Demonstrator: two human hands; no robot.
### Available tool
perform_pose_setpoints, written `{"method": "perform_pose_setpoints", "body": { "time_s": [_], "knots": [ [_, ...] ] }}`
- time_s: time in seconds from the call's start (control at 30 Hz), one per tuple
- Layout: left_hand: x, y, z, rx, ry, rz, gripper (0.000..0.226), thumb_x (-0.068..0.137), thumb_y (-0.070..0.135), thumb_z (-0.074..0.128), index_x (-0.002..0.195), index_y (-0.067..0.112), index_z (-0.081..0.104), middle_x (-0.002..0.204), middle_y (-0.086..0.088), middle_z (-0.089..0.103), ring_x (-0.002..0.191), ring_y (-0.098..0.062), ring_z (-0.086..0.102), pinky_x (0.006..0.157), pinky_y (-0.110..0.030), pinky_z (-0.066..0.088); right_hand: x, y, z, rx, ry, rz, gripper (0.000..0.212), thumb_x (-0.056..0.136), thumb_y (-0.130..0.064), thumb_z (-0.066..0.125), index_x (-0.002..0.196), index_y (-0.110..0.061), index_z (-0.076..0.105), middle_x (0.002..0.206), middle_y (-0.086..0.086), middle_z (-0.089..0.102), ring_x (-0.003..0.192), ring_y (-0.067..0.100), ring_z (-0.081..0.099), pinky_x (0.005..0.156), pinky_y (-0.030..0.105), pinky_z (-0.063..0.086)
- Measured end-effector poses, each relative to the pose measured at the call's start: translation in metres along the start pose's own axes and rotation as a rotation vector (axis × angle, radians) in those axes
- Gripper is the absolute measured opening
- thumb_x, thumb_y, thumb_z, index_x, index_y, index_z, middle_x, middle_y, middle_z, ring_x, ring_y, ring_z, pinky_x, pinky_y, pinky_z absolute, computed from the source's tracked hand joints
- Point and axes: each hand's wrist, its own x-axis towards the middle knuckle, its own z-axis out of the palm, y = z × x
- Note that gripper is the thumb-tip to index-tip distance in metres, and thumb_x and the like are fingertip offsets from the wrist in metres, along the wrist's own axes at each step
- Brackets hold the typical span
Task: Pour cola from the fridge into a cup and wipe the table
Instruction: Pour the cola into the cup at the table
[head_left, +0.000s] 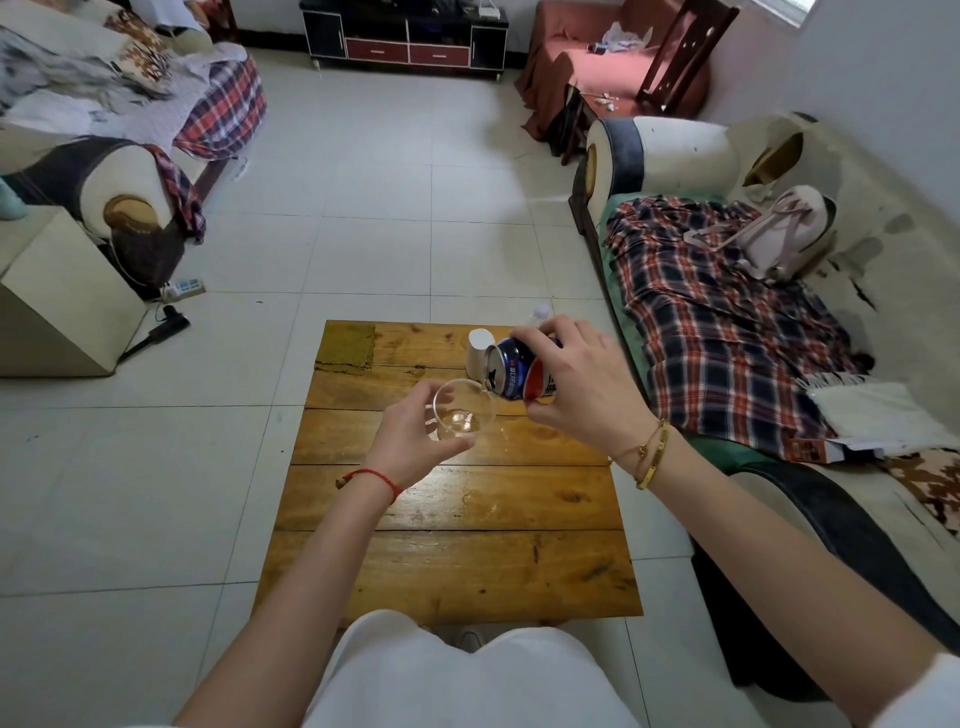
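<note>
One square wooden plank desk, left hand grasping one clear glass cup at centre, right hand fingers clasping one tilted blue-red cola can, mouth over rim, one white cup at twelve o'clock.

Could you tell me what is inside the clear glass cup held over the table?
The glass cup, held by the left hand, shows only a pale glint at its bottom. No dark cola shows. The fingers cover its near wall.

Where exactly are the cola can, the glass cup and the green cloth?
cola can (511, 375), head view, on its blue side near the top rim.
glass cup (465, 410), head view, on its clear inner wall.
green cloth (347, 344), head view, on its middle.
</note>
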Motion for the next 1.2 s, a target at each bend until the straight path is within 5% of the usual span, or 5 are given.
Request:
{"method": "perform_pose_setpoints", "body": {
  "time_s": [0.4, 1.2],
  "knots": [
    [0.0008, 0.0007, 0.0038, 0.008, -0.008, -0.006, 0.064, 0.070, 0.028, 0.087, 0.123, 0.022, 0.053, 0.121, 0.008, 0.060, 0.109, -0.011, 0.059, 0.083, -0.011, 0.046, 0.0014, 0.0010, 0.0009, -0.027, 0.005, -0.013, 0.073, 0.075, -0.040, 0.073, 0.140, -0.028, 0.041, 0.126, 0.004, 0.050, 0.117, 0.023, 0.047, 0.099, 0.035, 0.038],
    [0.0041, 0.0012, 0.0082, -0.001, -0.004, -0.004, 0.063, 0.069, 0.026, 0.088, 0.121, 0.024, 0.053, 0.123, 0.005, 0.062, 0.112, -0.015, 0.061, 0.095, -0.029, 0.053, 0.0052, 0.0047, 0.0001, -0.046, 0.017, -0.029, 0.074, 0.072, -0.036, 0.076, 0.139, -0.027, 0.043, 0.127, 0.006, 0.051, 0.117, 0.026, 0.047, 0.100, 0.037, 0.037]
  ]
}}
